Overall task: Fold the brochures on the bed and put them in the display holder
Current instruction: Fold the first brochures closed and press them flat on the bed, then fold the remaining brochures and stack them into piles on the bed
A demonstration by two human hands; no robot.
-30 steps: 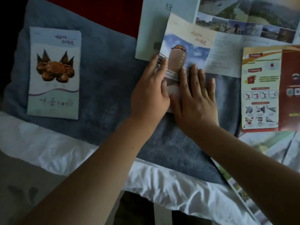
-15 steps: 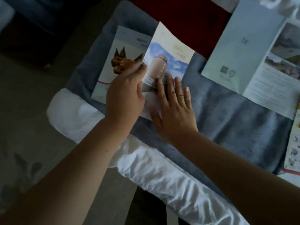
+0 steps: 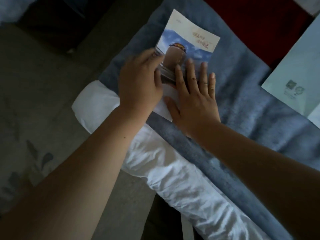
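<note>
A folded paper brochure (image 3: 190, 40) with a cover of blue sky, a brown urn and a pale band of red lettering lies on the grey-blue woollen blanket (image 3: 242, 104) near the corner of the bed. It is tilted, with its top edge pointing up and to the right.

The left hand (image 3: 140, 84) is at the brochure's left edge. Its fingers curl over that edge and the thumb lies on the cover, so the grip is narrow and holds the paper, though this part is motion-blurred. The right hand (image 3: 192, 101) lies flat on the lower right of the cover, fingers straight and spread, its grip wide and pressing down.

A rumpled white bed sheet (image 3: 181, 179) shows beneath the blanket's near edge. A pale green unfolded leaflet (image 3: 297, 71) lies on the blanket, well apart at the right edge of view. A dark red cloth (image 3: 259, 23) lies beyond the blanket. At the left is a grey carpet with a leaf pattern (image 3: 34, 127).
</note>
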